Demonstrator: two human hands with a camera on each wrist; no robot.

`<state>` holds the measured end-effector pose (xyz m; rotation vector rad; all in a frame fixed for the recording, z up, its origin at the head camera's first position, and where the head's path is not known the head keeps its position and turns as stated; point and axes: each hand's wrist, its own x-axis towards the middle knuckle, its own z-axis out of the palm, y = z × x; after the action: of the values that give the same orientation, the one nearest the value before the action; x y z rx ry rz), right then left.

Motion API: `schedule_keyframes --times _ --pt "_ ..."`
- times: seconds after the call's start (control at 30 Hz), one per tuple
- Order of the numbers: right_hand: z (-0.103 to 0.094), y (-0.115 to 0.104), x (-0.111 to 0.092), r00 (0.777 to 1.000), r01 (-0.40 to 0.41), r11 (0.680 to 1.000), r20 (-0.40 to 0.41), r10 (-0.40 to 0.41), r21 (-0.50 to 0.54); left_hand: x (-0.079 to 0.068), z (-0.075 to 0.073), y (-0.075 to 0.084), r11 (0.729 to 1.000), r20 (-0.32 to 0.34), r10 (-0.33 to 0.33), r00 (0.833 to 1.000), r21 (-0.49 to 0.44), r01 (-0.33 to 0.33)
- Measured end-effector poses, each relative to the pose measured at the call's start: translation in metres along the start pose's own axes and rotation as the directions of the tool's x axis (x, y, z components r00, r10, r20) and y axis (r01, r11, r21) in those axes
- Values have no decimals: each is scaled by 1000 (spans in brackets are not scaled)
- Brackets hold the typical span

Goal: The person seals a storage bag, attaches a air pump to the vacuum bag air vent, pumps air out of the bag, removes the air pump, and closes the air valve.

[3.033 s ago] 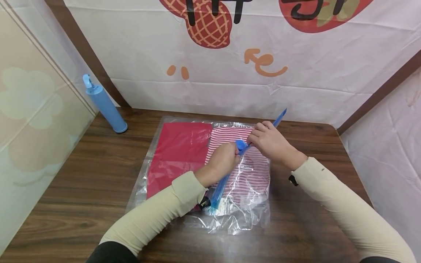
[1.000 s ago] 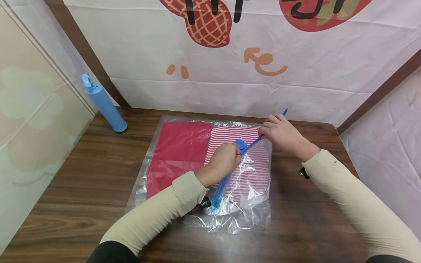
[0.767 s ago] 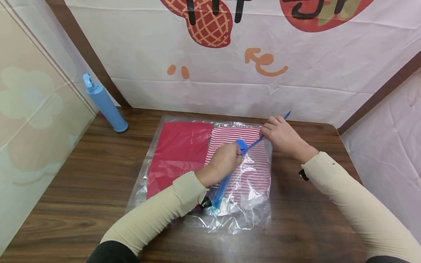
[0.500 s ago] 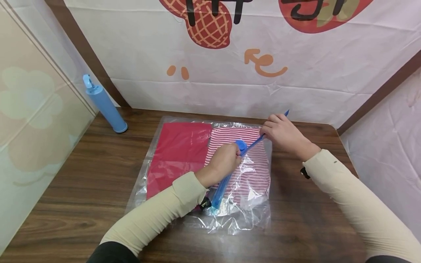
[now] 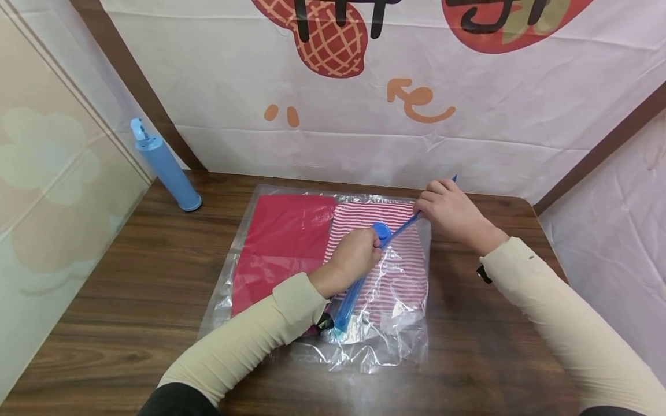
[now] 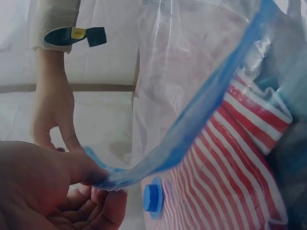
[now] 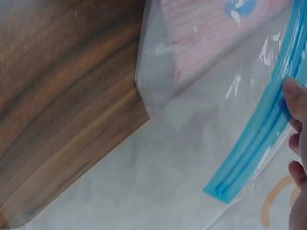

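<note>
A clear vacuum storage bag (image 5: 392,352) lies on the table with a folded red cloth (image 5: 286,248) and a red-and-white striped cloth (image 5: 359,216) inside. Its blue zip strip (image 5: 350,303) is lifted and runs diagonally across the bag. My left hand (image 5: 350,260) pinches the strip mid-length, thumb on top, just below the round blue valve (image 5: 382,230). Farther along, near the strip's far end, my right hand (image 5: 451,212) pinches it too. In the right wrist view, the thumb and fingers (image 7: 293,96) grip the ribbed strip, and its end sticks out past them.
A blue cylindrical hand pump (image 5: 167,170) stands at the back left of the wooden table (image 5: 125,300). Behind the table hangs a printed white cloth backdrop (image 5: 333,147), close to the right hand. Side panels flank both sides.
Over three seconds my right hand has slid away from my left along the zip strip, up and to the right. My left hand has stayed in place, and the last second shows little movement.
</note>
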<state>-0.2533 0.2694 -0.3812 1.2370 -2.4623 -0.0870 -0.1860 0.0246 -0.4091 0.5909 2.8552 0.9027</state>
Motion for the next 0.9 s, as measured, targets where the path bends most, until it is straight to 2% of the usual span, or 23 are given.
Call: schedule_keyframes --times 0.23,0.5,0.7,0.9 --pt "1 3 -1 1000 -10 1000 20 10 1 1 -1 0 1000 28 16 999 -4 -16" --pt "3 5 -4 999 -4 1000 -38 4 15 11 -3 5 998 3 36 999 -57 -36" --pt "0 6 -3 1000 -3 1000 -15 3 31 17 -3 6 999 6 9 1000 -42 -9" --pt "-4 13 0 1000 -21 999 23 21 30 20 -1 7 999 2 30 1000 -14 -30"
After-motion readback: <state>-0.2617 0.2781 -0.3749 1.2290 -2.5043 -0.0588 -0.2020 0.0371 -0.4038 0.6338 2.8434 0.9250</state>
